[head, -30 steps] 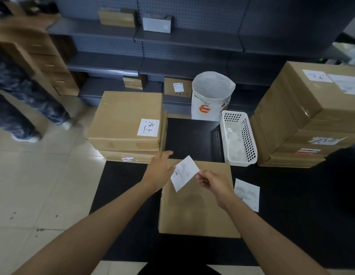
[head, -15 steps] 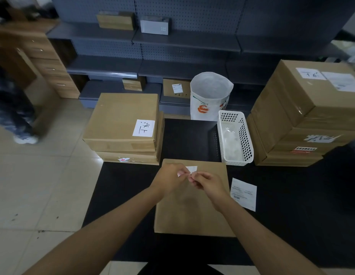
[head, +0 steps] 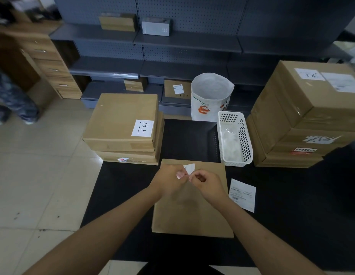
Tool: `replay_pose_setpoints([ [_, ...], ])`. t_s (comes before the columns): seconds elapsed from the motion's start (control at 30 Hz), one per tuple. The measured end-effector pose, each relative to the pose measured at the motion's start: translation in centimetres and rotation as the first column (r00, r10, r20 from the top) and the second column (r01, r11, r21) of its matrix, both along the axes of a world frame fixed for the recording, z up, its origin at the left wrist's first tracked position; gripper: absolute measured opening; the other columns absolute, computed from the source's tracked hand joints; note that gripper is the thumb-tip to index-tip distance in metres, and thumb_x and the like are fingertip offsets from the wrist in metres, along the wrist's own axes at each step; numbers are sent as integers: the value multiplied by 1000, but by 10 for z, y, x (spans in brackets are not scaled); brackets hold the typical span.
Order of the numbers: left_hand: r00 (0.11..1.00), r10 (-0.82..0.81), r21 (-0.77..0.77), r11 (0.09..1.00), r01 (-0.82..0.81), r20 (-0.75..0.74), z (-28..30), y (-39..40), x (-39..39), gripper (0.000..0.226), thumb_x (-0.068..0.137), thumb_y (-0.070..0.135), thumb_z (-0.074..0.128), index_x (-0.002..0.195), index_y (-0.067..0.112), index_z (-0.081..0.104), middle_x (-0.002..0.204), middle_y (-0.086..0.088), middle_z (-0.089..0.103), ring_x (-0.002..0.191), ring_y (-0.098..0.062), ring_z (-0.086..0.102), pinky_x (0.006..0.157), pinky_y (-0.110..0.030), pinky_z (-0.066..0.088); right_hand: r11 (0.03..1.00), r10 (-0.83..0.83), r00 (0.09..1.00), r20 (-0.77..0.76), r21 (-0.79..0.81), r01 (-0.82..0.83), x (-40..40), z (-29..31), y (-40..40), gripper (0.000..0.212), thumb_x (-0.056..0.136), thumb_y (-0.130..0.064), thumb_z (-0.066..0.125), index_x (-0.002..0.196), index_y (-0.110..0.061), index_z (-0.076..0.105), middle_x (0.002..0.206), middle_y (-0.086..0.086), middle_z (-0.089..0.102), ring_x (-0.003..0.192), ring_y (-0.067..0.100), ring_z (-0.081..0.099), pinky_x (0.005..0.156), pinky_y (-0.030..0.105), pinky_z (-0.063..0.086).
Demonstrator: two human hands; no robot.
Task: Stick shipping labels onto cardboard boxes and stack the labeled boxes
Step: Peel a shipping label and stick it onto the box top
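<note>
1. I hold a small white shipping label [head: 189,168] between both hands, above the far edge of the flat cardboard box [head: 190,211] that lies on the black mat [head: 291,225] in front of me.
2. My left hand [head: 168,180] pinches the label's near edge with curled fingers; my right hand [head: 207,181] is curled too, its fingertips nipping the same edge. It looks as if I am picking the backing apart from the sticky face.
3. To do this well, I should work a nail into one corner, peel slowly so the paper does not tear or curl on itself, and keep my fingers off the glue.
4. Then I should lay one edge down square to the box's sides and smooth it outward, so no bubbles or creases form.
5. The label is mostly hidden by my fingers; only a small white corner with faint print shows.
6. The box top is plain brown and bare, with no label on it.
7. A second printed label [head: 242,194] lies flat on the mat just right of the box.
8. The labeled stack [head: 123,124] stands at the far left, touching the mat's corner.
</note>
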State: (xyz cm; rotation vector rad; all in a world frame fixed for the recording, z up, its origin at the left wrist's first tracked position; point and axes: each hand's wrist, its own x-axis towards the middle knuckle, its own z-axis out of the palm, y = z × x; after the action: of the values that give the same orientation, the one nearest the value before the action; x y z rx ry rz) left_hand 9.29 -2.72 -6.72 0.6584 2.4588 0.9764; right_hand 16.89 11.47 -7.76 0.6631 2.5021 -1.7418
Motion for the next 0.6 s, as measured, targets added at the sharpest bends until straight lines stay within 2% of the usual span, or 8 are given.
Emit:
replay_pose_setpoints([
  [0.07,991,108,97,989,-115,75,1,1,1,12,89,25,61,89,16,70,91,2,69,87,-10,63,81,-27,51,997,-60,998,19,-44,61,-1,1,1,11,87,-11,61,82,-15,69,81,-6,68,75,3,60,66,11,46],
  [0.13,953,244,181,944,-276,179,6,3,0,12,90,17,59,86,11,69,88,-3,67,86,-15,62,76,-26,50,967,-192,976,106,-149,207,-4,-3,5,13,88,-10,55,80,-11,66,83,3,68,78,14,62,69,20,48],
  [0.2,896,343,223,885,-410,283,8,3,-2,11,91,16,58,90,10,68,90,-4,65,86,-16,62,70,-22,48,866,-315,915,251,-318,385,-6,-5,13,17,88,-11,49,84,-5,65,81,10,68,76,19,63,72,27,51],
  [0.27,864,376,224,859,-461,335,10,3,-2,12,92,17,57,93,10,67,92,-4,65,86,-16,61,68,-22,46,761,-331,878,345,-452,465,-4,-7,19,20,89,-11,48,88,-1,66,79,12,68,73,20,65,71,28,54],
  [0.37,870,317,234,876,-421,379,6,5,-1,12,92,20,58,91,13,67,95,-5,64,89,-19,63,80,-32,53,708,-304,896,324,-552,440,-1,-7,18,22,92,-16,49,90,-3,66,83,12,69,75,20,66,72,29,54],
  [0.43,875,286,232,889,-394,389,10,8,3,11,93,17,58,89,12,67,89,0,64,87,-18,63,84,-35,52,696,-290,907,305,-583,419,-3,-5,11,24,95,-24,49,97,-7,65,89,13,70,78,21,66,76,32,55],
  [0.53,888,244,263,894,-362,391,8,13,5,12,91,12,59,91,5,69,89,-3,68,89,-22,66,84,-35,54,792,-200,955,218,-538,289,-5,-2,6,29,96,-33,54,104,-8,65,91,12,70,84,22,67,87,36,56],
  [0.6,891,255,254,896,-363,374,10,13,4,12,90,11,60,92,3,69,91,-3,67,91,-23,66,81,-32,55,823,-150,973,177,-523,222,-3,-3,5,35,93,-41,58,106,-10,66,96,15,71,90,25,68,89,37,56],
])
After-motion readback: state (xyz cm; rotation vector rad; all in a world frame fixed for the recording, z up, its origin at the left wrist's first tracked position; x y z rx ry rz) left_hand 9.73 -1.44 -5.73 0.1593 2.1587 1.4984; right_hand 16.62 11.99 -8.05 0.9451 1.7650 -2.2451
